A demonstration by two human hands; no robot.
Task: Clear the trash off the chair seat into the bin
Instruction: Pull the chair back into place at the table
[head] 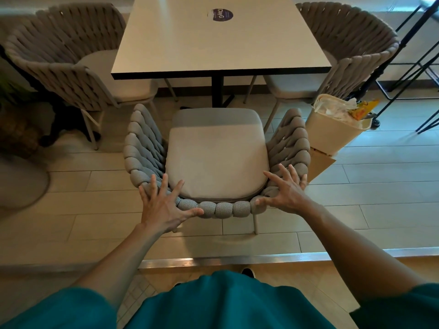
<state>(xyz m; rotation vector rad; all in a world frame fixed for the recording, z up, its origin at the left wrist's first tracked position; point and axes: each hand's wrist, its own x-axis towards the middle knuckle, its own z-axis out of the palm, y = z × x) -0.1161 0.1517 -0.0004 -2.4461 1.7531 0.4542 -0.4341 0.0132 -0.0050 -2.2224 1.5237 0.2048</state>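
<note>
Both hands were spread, fingers straight, gripping nothing: left hand and right hand lay over the woven backrest of the chair. Beyond them the seat showed no trash; clearing appeared complete. Further right, on the floor beside the chair, the bin held crumpled wrappers and plastic, seemingly the trash, heaped to the rim.
</note>
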